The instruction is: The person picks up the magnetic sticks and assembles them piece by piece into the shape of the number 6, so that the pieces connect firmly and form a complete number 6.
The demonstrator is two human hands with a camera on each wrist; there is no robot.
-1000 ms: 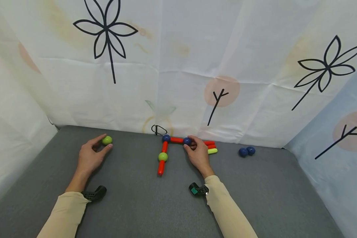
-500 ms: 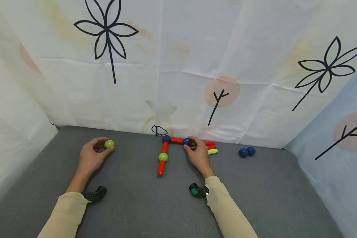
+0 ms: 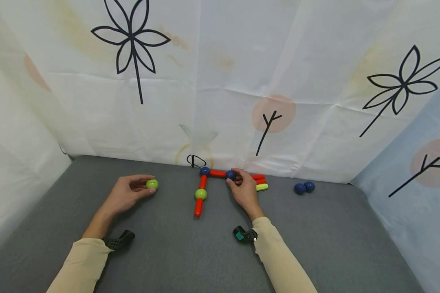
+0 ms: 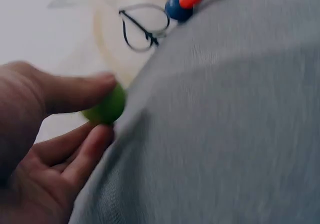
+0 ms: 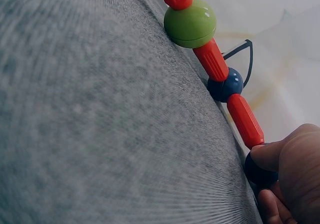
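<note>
Between thumb and fingers, my left hand [image 3: 126, 193] pinches a green ball [image 3: 152, 184], left of the joined pieces; the same ball [image 4: 111, 106] shows in the left wrist view. My right hand [image 3: 246, 191] holds a blue ball [image 3: 230, 174] at the right end of a red rod [image 3: 218, 173]. That rod runs left to a blue corner ball [image 3: 205, 171]. From the corner a second red rod [image 3: 203, 182] leads to a green ball [image 3: 201, 194], with another red rod [image 3: 198, 208] on its near side. Fingers partly cover the held blue ball [image 5: 260, 170] in the right wrist view.
Behind the right hand lie red rods [image 3: 259, 179] and a yellow-green rod [image 3: 262, 186], partly hidden. Two loose blue balls [image 3: 304, 187] sit farther right on the grey table [image 3: 161, 252]. A white printed cloth [image 3: 227, 61] rises along the table's back edge.
My left hand has moved right and slightly nearer, carrying the green ball toward the joined pieces. The right hand and the joined rods and balls stay in place.
</note>
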